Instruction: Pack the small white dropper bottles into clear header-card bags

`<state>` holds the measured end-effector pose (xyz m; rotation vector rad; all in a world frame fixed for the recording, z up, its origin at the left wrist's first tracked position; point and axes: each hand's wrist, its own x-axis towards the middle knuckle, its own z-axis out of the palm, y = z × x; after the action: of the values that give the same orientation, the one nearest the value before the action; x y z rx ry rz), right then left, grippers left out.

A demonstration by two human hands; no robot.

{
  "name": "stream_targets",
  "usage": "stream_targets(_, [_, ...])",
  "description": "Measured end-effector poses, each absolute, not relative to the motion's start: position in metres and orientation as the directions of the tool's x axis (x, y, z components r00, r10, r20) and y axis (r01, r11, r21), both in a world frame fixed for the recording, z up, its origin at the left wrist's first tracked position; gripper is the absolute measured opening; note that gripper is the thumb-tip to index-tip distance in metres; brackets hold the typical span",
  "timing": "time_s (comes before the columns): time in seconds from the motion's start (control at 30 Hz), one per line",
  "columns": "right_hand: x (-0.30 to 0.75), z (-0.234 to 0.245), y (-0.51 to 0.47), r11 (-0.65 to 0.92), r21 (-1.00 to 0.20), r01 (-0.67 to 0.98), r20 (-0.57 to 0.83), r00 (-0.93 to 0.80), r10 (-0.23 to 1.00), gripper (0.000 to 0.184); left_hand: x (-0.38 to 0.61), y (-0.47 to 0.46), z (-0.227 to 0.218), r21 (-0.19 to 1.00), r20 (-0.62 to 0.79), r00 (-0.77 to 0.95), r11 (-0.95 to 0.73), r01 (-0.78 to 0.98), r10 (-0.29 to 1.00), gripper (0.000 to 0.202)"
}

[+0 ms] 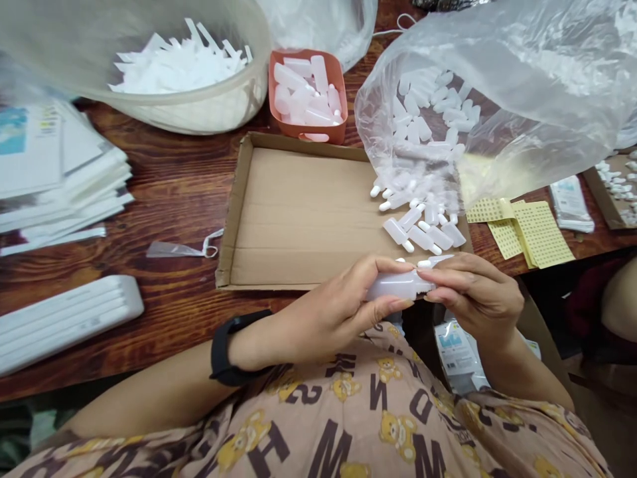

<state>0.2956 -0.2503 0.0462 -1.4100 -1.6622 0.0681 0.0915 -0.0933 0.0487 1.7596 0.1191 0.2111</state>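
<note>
My left hand [343, 302] has its thumb and fingers closed around a small translucent white plastic bottle [393, 287], held level over the front edge of the cardboard tray [298, 212]. At the bottle's other end, my right hand [480, 292] pinches with thumb and fingertips, which partly hide that end. Just beyond both hands, more translucent plastic bottles [423, 232] with white rounded tips lie heaped in the tray's right part. They spill from the mouth of a clear plastic bag [497, 126].
An orange bin [308, 129] of similar pieces stands behind the tray. At left are a large tub [199, 106] of white strips, stacked printed cards [60, 166] and a long white ridged object [70, 322]. Yellow sticker sheets [540, 232] and a packet stack [572, 202] lie right.
</note>
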Motion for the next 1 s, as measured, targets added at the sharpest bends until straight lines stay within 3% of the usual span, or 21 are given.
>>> stream_targets(0.23, [0.264, 0.027, -0.25, 0.295, -0.636, 0.713, 0.591, 0.205, 0.78, 0.032, 0.077, -0.108, 0.018, 0.909, 0.298, 0.925, -0.366, -0.2, 0.234, 0.031])
stream_targets(0.33, [0.254, 0.017, -0.248, 0.231, -0.666, 0.709, 0.499, 0.194, 0.844, 0.027, 0.067, -0.115, 0.004, 0.956, 0.17, 0.919, -0.284, -0.067, 0.356, 0.031])
stream_targets(0.43, [0.25, 0.009, -0.249, 0.14, -0.73, 0.669, 0.372, 0.218, 0.902, 0.043, 0.051, -0.115, 0.0, 0.983, -0.094, 0.884, -0.096, 0.154, 0.458, 0.036])
stream_targets(0.5, [0.25, 0.005, -0.252, 0.083, -0.767, 0.637, 0.328, 0.277, 0.903, 0.048, 0.042, -0.112, 0.002, 0.976, -0.178, 0.862, -0.029, 0.217, 0.474, 0.04])
stream_targets(0.63, [0.253, 0.003, -0.259, 0.107, -0.836, 0.538, 0.291, 0.27, 0.918, 0.06, 0.031, -0.109, 0.008, 0.981, -0.196, 0.887, 0.071, 0.183, 0.417, 0.041])
stream_targets(0.73, [0.255, 0.008, -0.261, 0.187, -0.794, 0.579, 0.373, 0.221, 0.901, 0.058, 0.028, -0.111, 0.007, 0.982, -0.182, 0.903, 0.107, 0.152, 0.388, 0.04])
stream_targets(0.83, [0.253, 0.017, -0.263, 0.237, -0.669, 0.705, 0.464, 0.146, 0.874, 0.048, 0.025, -0.113, 0.005, 0.991, -0.134, 0.904, 0.042, 0.128, 0.405, 0.037])
stream_targets(1.0, [0.244, 0.023, -0.265, 0.31, -0.644, 0.7, 0.475, 0.048, 0.879, 0.063, 0.021, -0.111, 0.008, 0.986, -0.083, 0.925, -0.104, 0.13, 0.372, 0.034])
